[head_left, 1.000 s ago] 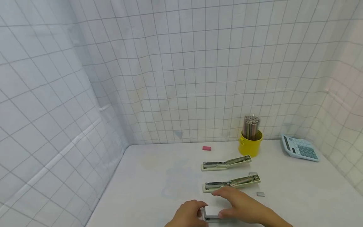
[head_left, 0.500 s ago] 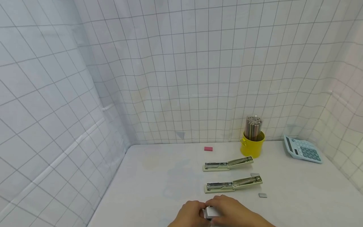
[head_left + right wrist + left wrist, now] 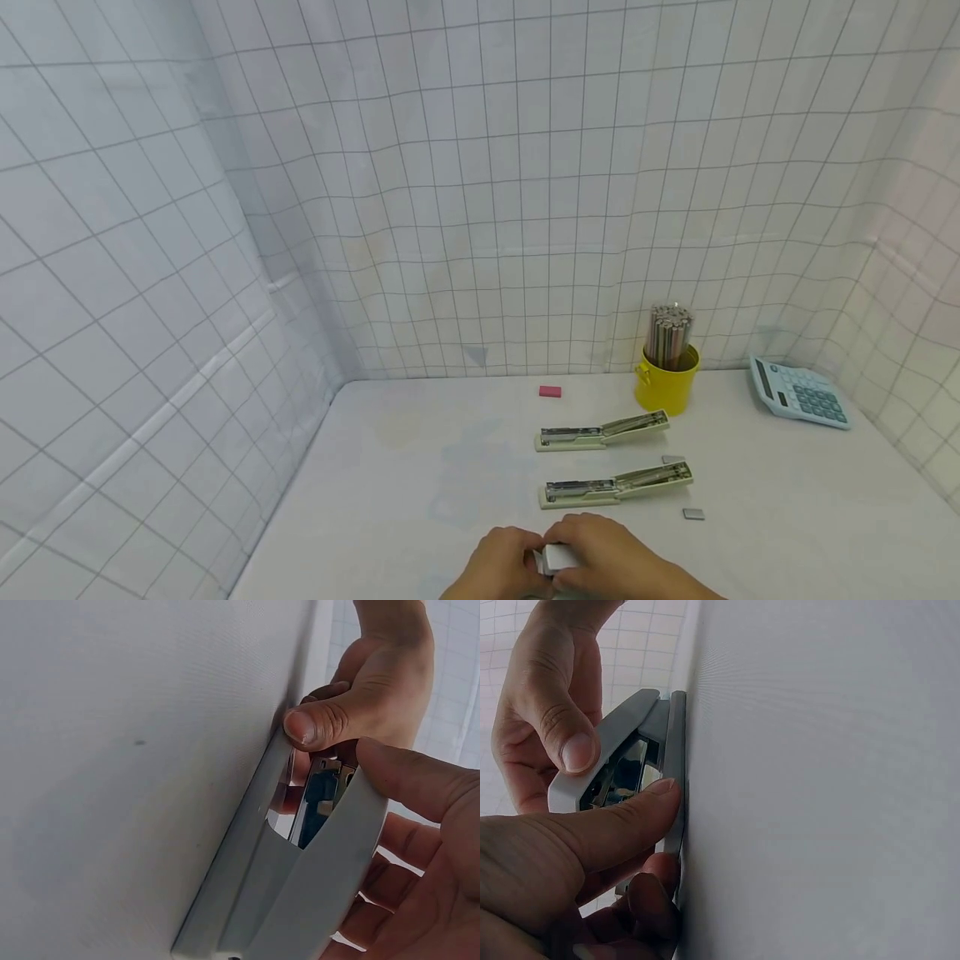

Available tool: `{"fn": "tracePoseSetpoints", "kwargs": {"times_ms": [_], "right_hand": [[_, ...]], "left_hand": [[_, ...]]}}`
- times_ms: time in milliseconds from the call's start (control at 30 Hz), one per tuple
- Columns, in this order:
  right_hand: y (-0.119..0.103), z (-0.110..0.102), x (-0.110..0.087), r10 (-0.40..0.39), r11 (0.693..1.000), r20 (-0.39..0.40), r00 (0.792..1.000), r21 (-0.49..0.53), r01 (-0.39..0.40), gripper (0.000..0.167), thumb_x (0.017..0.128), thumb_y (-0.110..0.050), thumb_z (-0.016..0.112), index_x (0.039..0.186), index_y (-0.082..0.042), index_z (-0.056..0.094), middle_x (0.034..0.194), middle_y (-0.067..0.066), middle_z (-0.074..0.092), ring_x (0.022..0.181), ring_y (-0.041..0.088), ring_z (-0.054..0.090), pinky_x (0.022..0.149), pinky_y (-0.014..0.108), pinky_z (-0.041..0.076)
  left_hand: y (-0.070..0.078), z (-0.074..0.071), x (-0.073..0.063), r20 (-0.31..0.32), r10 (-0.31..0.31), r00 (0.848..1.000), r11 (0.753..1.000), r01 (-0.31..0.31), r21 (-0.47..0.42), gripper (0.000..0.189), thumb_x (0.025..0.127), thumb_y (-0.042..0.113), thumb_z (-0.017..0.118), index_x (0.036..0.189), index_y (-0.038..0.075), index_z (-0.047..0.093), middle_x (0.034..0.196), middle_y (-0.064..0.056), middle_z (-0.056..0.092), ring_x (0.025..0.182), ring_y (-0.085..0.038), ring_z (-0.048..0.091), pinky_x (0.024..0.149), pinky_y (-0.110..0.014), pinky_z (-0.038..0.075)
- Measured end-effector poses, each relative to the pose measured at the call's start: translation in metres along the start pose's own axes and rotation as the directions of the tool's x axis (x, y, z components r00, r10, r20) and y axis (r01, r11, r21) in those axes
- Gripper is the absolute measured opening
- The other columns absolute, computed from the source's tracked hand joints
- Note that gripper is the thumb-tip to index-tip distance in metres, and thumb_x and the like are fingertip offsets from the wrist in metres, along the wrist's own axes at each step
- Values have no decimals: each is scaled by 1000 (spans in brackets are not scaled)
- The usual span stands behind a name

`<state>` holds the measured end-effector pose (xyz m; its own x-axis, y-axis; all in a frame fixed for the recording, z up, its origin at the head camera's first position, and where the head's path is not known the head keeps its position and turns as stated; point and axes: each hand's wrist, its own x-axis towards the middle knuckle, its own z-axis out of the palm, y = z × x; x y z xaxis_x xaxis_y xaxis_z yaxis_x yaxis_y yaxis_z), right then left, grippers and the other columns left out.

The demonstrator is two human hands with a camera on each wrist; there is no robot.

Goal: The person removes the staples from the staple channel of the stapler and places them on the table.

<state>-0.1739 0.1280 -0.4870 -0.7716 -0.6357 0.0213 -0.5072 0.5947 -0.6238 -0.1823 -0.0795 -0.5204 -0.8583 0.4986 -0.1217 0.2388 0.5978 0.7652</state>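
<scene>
On the table (image 3: 375,467), the left hand (image 3: 497,562) gripped the white stapler (image 3: 558,559) by its base (image 3: 238,855) and the right hand (image 3: 606,550) its lid (image 3: 330,851), sound holds on what looked stiff, light and slightly slippery.

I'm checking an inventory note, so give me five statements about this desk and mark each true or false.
1. The right hand grips the upper arm of the light gray stapler. True.
2. The left hand is holding nothing. False: the left hand holds that stapler's base.
3. Beyond the hands lie a nearer opened stapler and a farther opened stapler. True.
4. The calculator lies left of the yellow bucket. False: the calculator lies right of the yellow bucket.
5. The small red block lies beyond both opened staplers. True.
</scene>
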Motion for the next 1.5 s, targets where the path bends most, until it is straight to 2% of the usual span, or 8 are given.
{"fn": "tracePoseSetpoints", "kwargs": {"times_ms": [233,367,700,933,1133,1267,1367,1500], "right_hand": [[0,-4,2,39,998,26,999,54,-41,28,86,-26,81,112,-18,74,102,-21,65,86,-5,54,78,25,51],[0,-8,0,34,995,23,999,90,-36,26,87,-27,80,111,-19,74,102,-22,65,87,-5,55,79,26,51],[5,-21,-12,-19,995,-56,998,97,24,27,91,-30,78,114,-19,70,107,-19,65,95,-2,56,85,29,51],[4,-34,-26,131,975,18,991,178,-132,33,93,-38,75,121,-23,67,112,-18,64,97,2,55,91,34,52],[7,-42,-36,140,966,22,990,217,-142,34,94,-37,73,123,-19,67,108,-15,64,94,4,55,89,33,54],[11,-48,-44,130,970,11,991,204,-129,39,95,-37,72,126,-14,66,111,-12,66,95,3,57,88,33,55],[15,-53,-53,151,969,3,989,199,-148,41,96,-36,72,128,-11,65,117,-6,67,99,8,60,89,41,56],[23,-63,-65,181,962,-4,984,210,-176,43,95,-33,73,129,-9,63,125,4,66,105,27,64,89,52,54]], "left_hand": [[-2,-2,1,7,5,1000,1000,-5,-21,27,71,8,89,90,16,71,59,12,54,52,-2,48,55,-22,41],[-2,-3,1,12,-4,1000,999,4,-35,26,71,7,88,90,17,73,59,12,55,52,-2,49,56,-22,42],[3,-5,2,35,-54,998,998,55,-25,24,74,6,87,89,20,73,60,9,57,52,-6,51,57,-24,44],[3,-5,2,38,-46,998,999,47,-19,25,74,7,88,91,20,74,61,9,57,53,-6,52,57,-24,44],[1,-5,-1,43,-36,998,999,37,-31,24,74,7,88,90,18,74,60,9,57,53,-5,51,55,-23,43],[-1,-4,-1,41,-26,999,999,27,-25,23,74,8,88,90,18,74,61,10,56,53,-4,51,56,-23,43],[0,-3,0,46,-35,998,999,36,-18,23,75,9,88,91,18,74,61,10,57,53,-4,51,57,-23,43],[2,-3,0,54,-57,997,998,59,-27,21,76,9,86,91,18,74,61,8,57,54,-6,51,58,-25,43]]}}
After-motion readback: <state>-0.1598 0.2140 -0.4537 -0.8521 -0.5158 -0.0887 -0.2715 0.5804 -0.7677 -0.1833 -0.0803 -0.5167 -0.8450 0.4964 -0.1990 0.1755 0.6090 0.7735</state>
